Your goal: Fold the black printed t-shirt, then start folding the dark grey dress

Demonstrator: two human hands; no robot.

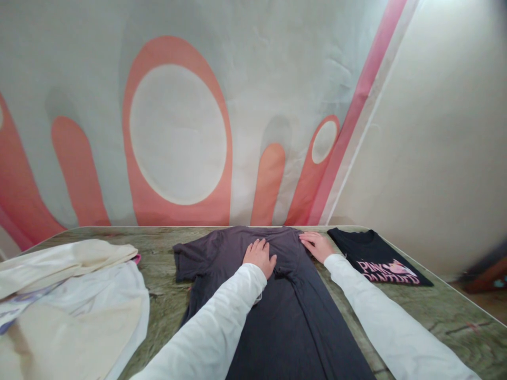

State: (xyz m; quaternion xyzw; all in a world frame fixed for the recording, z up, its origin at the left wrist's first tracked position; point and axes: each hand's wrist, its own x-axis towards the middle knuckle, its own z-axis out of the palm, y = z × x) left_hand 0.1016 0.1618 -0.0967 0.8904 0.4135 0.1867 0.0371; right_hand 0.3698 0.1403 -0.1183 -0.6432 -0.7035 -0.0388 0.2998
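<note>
A dark grey T-shirt [285, 311] lies spread along the table, collar toward the wall, its right side folded inward. My left hand [260, 256] rests flat on its upper chest near the collar, fingers stretched out. My right hand [316, 244] lies at the shirt's right shoulder edge, fingers extended along the fold. Both arms wear white long sleeves. The shirt's left short sleeve [194, 258] still sticks out to the left.
A folded black T-shirt with pink print [376, 258] lies at the right. A heap of cream and white garments [71, 295] covers the table's left part. The green marbled table [435, 311] meets a wall painted with pink shapes behind.
</note>
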